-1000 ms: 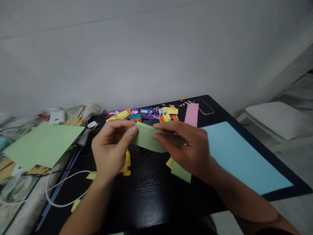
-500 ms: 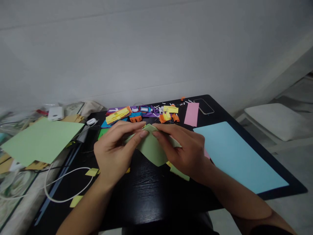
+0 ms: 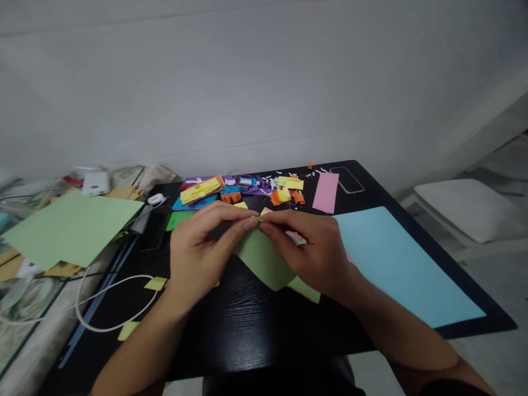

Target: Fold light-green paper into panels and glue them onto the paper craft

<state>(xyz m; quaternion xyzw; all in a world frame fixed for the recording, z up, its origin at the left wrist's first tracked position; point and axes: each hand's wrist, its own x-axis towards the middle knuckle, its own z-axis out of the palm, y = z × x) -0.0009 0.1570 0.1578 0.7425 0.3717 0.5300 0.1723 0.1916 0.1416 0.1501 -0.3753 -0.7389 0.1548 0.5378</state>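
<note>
Centrally, the pale green paper (image 3: 264, 261) sits between the 2 hands above the black table (image 3: 233, 335), its visible part sloping from the pinched top edge down toward the wearer, free corner slightly rightward and so nearer the right hand (image 3: 319, 253); long axis uncertain, part being hidden. Left hand (image 3: 202, 253) and right hand each have thumb and forefinger closed on that edge, tips almost meeting, other fingers curled. Farther out: blue sheet (image 3: 404, 264) at right, pink strip (image 3: 325, 192) beyond, larger green sheet (image 3: 74, 228) well left.
</note>
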